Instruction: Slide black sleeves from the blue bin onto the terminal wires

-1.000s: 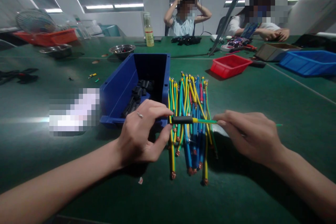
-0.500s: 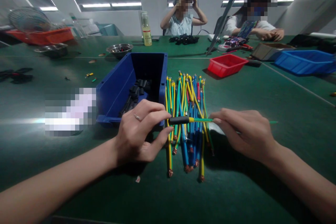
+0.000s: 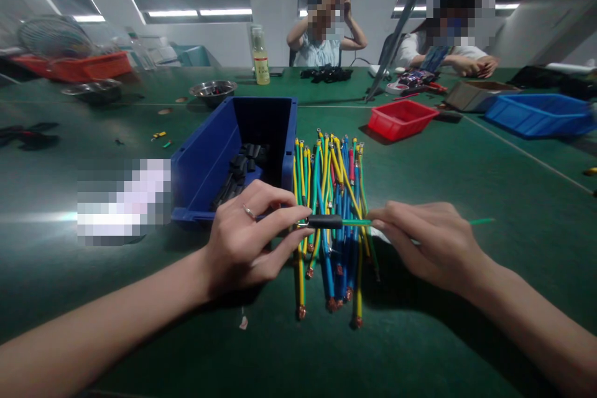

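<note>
Spreading across most of the view, a green-topped table [image 3: 438, 168] carries everything, with two people seated at its far side. Largest on it nearby is a dark blue, open-fronted plastic bin [image 3: 208, 161], left of centre, with short black tubes [image 3: 252, 158] inside. Just beside its right wall lies a loose row of yellow, green and blue cables [image 3: 345, 255] with bare copper ends nearest the wearer. Farther off to the right stand a bright blue plastic tray [image 3: 541, 118] and a smaller red plastic tray [image 3: 405, 127]. Above the cables, the person's two hands face each other. The left hand [image 3: 252, 233] has thumb and forefinger pinched nearly together on the left end of a black tubular sleeve [image 3: 325, 221], the other fingers loosely curled. The right hand [image 3: 431, 239] is closed, its fingertips gripping a thin green cable [image 3: 356, 222] that runs level into the sleeve's right end; a green length also shows beyond that hand. Between the left fingertips, a small shiny metal end [image 3: 302, 222] shows just outside the sleeve. Below, a tiny pale scrap [image 3: 243, 323] lies on the table.
</note>
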Tool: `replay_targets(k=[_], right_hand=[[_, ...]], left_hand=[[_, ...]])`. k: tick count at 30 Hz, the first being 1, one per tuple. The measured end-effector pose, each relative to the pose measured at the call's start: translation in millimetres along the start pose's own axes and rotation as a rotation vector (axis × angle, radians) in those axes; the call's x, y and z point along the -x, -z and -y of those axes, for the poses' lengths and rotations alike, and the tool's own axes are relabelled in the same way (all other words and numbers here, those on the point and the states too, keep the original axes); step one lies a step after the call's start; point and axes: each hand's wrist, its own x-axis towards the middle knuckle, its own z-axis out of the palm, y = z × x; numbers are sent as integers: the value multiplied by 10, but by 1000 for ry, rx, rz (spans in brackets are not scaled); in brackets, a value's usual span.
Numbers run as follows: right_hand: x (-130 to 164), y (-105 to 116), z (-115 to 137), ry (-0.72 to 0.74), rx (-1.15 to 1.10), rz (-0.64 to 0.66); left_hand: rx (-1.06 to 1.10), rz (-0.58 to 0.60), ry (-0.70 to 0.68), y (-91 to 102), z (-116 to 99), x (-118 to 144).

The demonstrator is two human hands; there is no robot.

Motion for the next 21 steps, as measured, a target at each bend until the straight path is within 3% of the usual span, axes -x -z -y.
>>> replay_targets(k=[21], right_hand=[[-11,-11,-9,-58,-95,140]], left_hand=[[-23,16,-9,-9,8,-11]])
